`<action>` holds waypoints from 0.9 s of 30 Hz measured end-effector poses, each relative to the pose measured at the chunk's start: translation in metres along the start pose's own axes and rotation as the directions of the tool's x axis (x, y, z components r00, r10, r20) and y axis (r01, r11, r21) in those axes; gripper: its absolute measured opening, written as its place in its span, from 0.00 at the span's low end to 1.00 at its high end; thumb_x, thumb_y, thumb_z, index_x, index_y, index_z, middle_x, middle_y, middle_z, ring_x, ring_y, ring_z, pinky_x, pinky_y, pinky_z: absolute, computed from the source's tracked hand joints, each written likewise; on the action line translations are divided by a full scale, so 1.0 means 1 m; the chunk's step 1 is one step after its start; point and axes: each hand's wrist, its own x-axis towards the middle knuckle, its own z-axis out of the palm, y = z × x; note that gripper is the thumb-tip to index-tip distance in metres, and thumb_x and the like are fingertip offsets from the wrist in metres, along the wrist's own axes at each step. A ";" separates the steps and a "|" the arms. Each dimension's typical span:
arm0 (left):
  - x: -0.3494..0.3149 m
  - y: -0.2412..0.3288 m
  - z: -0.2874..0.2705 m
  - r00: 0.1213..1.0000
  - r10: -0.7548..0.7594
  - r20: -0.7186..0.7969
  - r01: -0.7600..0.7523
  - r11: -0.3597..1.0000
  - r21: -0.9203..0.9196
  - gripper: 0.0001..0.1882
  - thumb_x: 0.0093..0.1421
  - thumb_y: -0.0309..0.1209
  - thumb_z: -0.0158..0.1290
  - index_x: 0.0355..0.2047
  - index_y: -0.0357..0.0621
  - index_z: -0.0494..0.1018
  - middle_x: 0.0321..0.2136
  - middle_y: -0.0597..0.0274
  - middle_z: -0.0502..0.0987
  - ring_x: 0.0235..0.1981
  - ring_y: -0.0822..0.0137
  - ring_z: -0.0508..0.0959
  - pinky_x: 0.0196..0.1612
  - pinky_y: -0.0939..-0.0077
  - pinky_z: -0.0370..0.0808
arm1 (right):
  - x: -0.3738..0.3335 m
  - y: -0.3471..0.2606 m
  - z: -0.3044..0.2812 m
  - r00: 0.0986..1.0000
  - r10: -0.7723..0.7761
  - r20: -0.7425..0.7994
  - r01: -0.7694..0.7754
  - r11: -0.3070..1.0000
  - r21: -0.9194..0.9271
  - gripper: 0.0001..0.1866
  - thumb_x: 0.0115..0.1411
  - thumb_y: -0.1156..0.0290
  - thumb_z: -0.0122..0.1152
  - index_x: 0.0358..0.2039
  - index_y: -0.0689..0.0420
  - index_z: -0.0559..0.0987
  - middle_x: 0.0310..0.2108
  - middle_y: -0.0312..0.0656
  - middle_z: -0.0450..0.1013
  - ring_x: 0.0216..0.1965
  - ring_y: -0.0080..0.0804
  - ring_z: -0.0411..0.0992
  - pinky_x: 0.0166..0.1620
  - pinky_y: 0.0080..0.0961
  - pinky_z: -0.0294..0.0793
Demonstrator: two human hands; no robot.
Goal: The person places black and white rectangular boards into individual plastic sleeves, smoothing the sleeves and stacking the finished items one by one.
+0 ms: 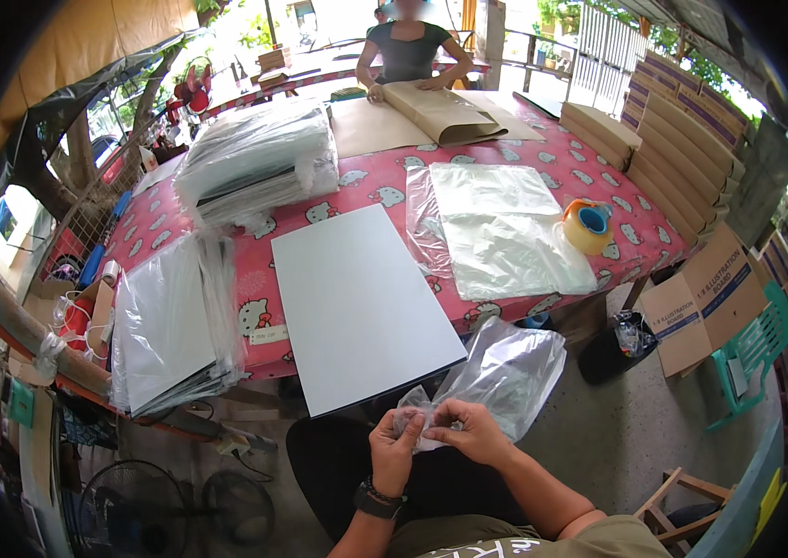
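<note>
Over my lap, both hands are closed on the gathered edge of a clear plastic bag [515, 367]. My left hand [396, 442] pinches it from one side, and my right hand [470, 432] grips it close beside. The rest of the bag spreads out beyond my right hand, limp and see-through. Just past my hands, a white illustration board [366, 307] lies flat, its near end reaching the table's front edge. To its right is a stack of flat clear plastic bags [506, 232] with a tape roll [587, 226] at its side. Plastic-wrapped boards [175, 321] are piled on the left.
A pink patterned cloth covers the table [357, 177]. A tall wrapped stack [264, 158] stands at the far left. Across the table a person [413, 56] handles brown paper [440, 112]. Cartons [678, 149], a black bin [615, 349] and a green chair [752, 358] stand right; a fan [138, 511] is lower left.
</note>
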 end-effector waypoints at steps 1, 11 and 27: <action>0.000 0.002 0.001 1.000 -0.029 -0.001 0.029 0.999 -0.030 0.06 0.54 0.29 0.52 0.28 0.38 0.72 0.22 0.70 0.73 0.23 0.83 0.69 0.26 0.90 0.65 | -0.001 0.002 0.000 1.000 -0.003 -0.030 0.003 1.000 -0.012 0.07 0.51 0.73 0.58 0.26 0.62 0.71 0.19 0.32 0.66 0.24 0.16 0.62 0.28 0.15 0.64; -0.002 0.003 -0.010 0.998 -0.029 0.054 0.033 0.997 -0.073 0.08 0.56 0.32 0.50 0.24 0.39 0.70 0.20 0.69 0.70 0.21 0.80 0.67 0.25 0.86 0.64 | -0.005 0.001 0.010 0.983 -0.142 -0.114 0.112 0.966 -0.232 0.06 0.53 0.73 0.54 0.28 0.63 0.72 0.18 0.42 0.67 0.22 0.25 0.66 0.27 0.22 0.65; -0.017 0.050 -0.035 0.963 0.187 0.194 -0.238 0.927 0.289 0.22 0.49 0.32 0.57 0.42 0.37 0.65 0.33 0.63 0.71 0.37 0.74 0.70 0.42 0.79 0.67 | -0.008 -0.023 0.014 0.953 0.039 0.300 -0.080 0.989 0.125 0.08 0.60 0.68 0.44 0.31 0.59 0.68 0.19 0.35 0.70 0.16 0.18 0.64 0.19 0.16 0.63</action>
